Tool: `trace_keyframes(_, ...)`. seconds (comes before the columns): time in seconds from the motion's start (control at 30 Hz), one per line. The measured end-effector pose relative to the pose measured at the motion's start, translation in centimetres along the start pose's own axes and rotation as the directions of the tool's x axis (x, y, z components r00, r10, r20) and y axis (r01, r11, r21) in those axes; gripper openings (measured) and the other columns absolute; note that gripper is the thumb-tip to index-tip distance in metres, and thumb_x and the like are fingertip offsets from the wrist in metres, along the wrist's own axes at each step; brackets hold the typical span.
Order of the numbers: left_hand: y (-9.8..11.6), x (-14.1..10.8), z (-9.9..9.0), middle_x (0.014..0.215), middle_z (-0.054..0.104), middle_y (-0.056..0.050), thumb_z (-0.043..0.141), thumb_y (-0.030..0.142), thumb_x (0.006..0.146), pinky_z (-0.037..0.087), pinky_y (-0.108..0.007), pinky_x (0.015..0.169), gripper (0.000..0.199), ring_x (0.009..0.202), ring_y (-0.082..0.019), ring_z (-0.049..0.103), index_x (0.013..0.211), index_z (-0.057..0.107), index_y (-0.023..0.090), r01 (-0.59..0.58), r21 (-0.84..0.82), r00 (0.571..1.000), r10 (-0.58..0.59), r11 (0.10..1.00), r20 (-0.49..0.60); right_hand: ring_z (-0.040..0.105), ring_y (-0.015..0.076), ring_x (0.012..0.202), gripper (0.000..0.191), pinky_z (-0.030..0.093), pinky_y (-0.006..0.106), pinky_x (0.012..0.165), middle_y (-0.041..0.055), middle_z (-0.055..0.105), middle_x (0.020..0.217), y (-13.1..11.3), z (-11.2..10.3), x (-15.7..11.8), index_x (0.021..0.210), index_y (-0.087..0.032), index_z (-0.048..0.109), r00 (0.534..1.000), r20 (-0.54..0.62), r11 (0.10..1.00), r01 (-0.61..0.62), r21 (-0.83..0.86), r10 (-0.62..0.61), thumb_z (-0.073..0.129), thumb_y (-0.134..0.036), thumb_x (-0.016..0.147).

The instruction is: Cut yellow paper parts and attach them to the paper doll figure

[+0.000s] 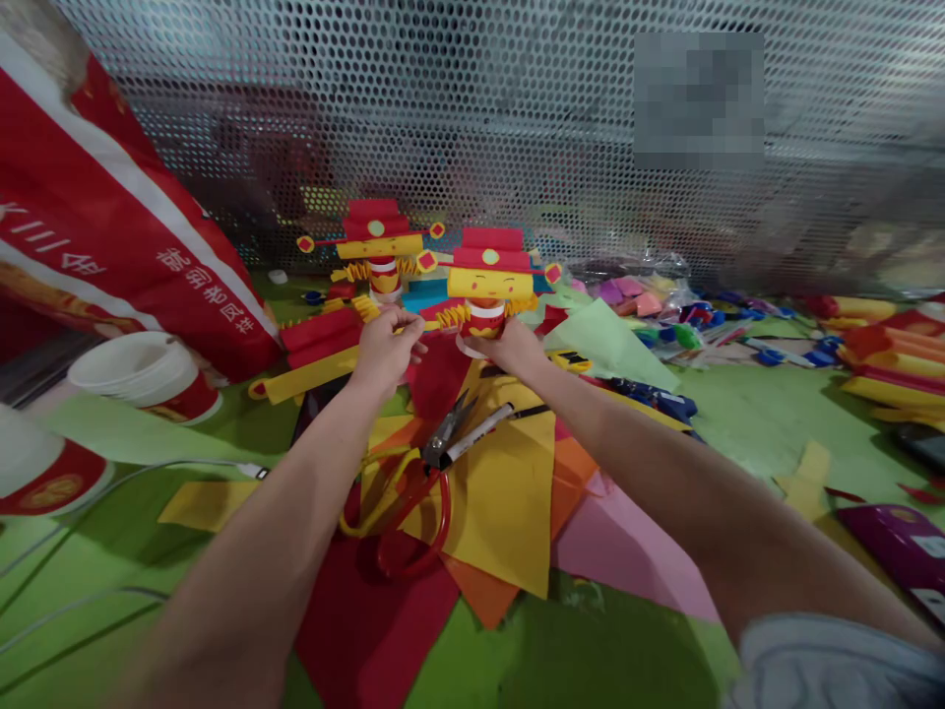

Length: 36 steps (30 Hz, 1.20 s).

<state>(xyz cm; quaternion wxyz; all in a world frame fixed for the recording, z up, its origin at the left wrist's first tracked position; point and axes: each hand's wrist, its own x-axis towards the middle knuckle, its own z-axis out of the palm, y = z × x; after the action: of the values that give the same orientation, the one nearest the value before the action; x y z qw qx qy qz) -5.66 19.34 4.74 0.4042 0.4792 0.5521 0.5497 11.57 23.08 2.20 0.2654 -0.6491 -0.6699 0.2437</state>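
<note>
Both arms reach forward to a paper doll [488, 286] standing at the far middle of the green tabletop [768, 423]. The left hand [385, 347] is curled, its fingers [403, 320] pinched narrow on a yellow, accordion-folded paper arm [452, 316] that springs from the doll's left side. The right hand [517, 347] sits against the doll's base, fingers wrapped round the lower body; how tightly they close cannot be told, since the back of the hand hides them.

The doll is built on a paper cup, with a flat yellow face, a red boxy hat with a pale green dot, and a red-and-white banded body. A second doll [376, 246] of the same make stands just behind and to the left, with small red diamond tips on thin side rods.

Nearer the camera lie overlapping sheets of smooth coloured paper [509, 502], yellow, orange, pink and red, cut into pointed shapes. On them rest scissors [413, 502] with red and yellow looped handles and a marker pen [478, 433]. White paper cups [140, 374] with red bands stand at the left. A perforated metal screen [472, 118] backs the scene.
</note>
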Motion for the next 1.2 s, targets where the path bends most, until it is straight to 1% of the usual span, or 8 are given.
trace_keyframes(0.2,-0.5,0.1,0.3,0.057,0.051,0.006,0.054,0.01,0.075,0.04,-0.016,0.04,0.011,0.041,-0.006,0.054,0.067,0.05,0.015,0.055,0.014,0.997,-0.055,0.998,0.052,0.055,0.0355,0.107,0.058,0.034,0.052,0.092,0.0182,0.064,0.106,-0.2,0.4,-1.9,0.102,-0.015,0.059,0.995,-0.017,0.967,-0.098,-0.235,0.096,0.055,-0.063,0.069)
trace_keyframes(0.4,-1.1,0.4,0.2,0.054,0.05,0.007,0.053,0.009,0.077,0.039,-0.014,0.038,0.012,0.038,-0.006,0.053,0.067,0.049,0.016,0.062,0.029,0.998,-0.063,0.998,0.03,0.056,0.0365,0.106,0.057,0.032,0.053,0.091,0.0158,0.065,0.106,-0.6,-0.1,-2.3,0.102,-0.017,0.062,0.992,0.03,0.946,-0.108,-0.306,0.123,0.049,-0.064,0.072)
trace_keyframes(0.5,-1.1,0.4,0.2,0.054,0.049,0.007,0.051,0.008,0.077,0.039,-0.014,0.038,0.013,0.039,-0.006,0.054,0.067,0.049,0.016,0.062,0.034,0.998,-0.063,0.998,0.024,0.06,0.0336,0.097,0.051,0.038,0.046,0.084,0.0151,0.067,0.098,-0.5,-0.5,-2.4,0.093,-0.016,0.065,0.993,0.068,0.944,-0.071,-0.322,0.098,0.047,-0.061,0.074)
trace_keyframes(0.67,-1.1,0.4,0.2,0.053,0.049,0.007,0.051,0.007,0.077,0.038,-0.015,0.037,0.015,0.039,-0.006,0.053,0.064,0.049,0.016,0.052,0.043,0.998,-0.053,0.998,0.018,0.063,0.0254,0.081,0.042,0.04,0.032,0.067,0.011,0.068,0.081,0.0,-1.1,-3.0,0.079,-0.016,0.066,0.995,0.099,0.923,0.051,-0.382,-0.014,0.046,-0.052,0.079)
trace_keyframes(0.8,-1.4,0.6,0.1,0.054,0.05,0.006,0.055,0.01,0.075,0.038,-0.016,0.037,0.014,0.039,-0.007,0.053,0.064,0.05,0.016,0.035,0.051,0.999,-0.035,0.998,-0.006,0.063,0.0263,0.082,0.036,0.039,0.03,0.06,0.0115,0.069,0.085,-0.3,-2.1,-4.4,0.085,-0.017,0.068,0.989,0.114,0.887,0.133,-0.442,-0.092,0.045,-0.044,0.082)
trace_keyframes(0.97,-1.7,0.7,0.0,0.054,0.051,0.005,0.056,0.012,0.074,0.037,-0.016,0.036,0.014,0.037,-0.006,0.051,0.062,0.051,0.017,0.026,0.068,1.0,-0.026,0.997,-0.008,0.062,0.0277,0.09,0.03,0.042,0.033,0.065,0.0101,0.07,0.097,-2.1,-3.4,-5.6,0.098,-0.021,0.068,0.985,0.04,0.856,0.163,-0.491,-0.165,0.043,-0.031,0.084)
trace_keyframes(1.13,-1.6,0.7,0.0,0.05,0.05,0.006,0.056,0.012,0.072,0.036,-0.016,0.035,0.012,0.036,-0.007,0.05,0.062,0.053,0.016,0.028,0.077,1.0,-0.029,0.997,0.003,0.061,0.0231,0.093,0.03,0.044,0.033,0.075,0.0069,0.069,0.101,-3.9,-2.6,-4.5,0.098,-0.021,0.068,0.918,0.065,0.813,0.379,-0.443,-0.392,0.041,-0.02,0.085)
trace_keyframes(1.2,-1.6,0.7,0.0,0.048,0.049,0.006,0.056,0.012,0.072,0.035,-0.016,0.035,0.012,0.036,-0.007,0.05,0.061,0.054,0.016,0.023,0.083,1.0,-0.023,0.996,-0.001,0.061,0.0225,0.095,0.029,0.044,0.033,0.078,0.0078,0.068,0.104,-4.3,-1.9,-3.8,0.1,-0.02,0.067,0.901,0.039,0.809,0.406,-0.426,-0.432,0.043,-0.018,0.083)
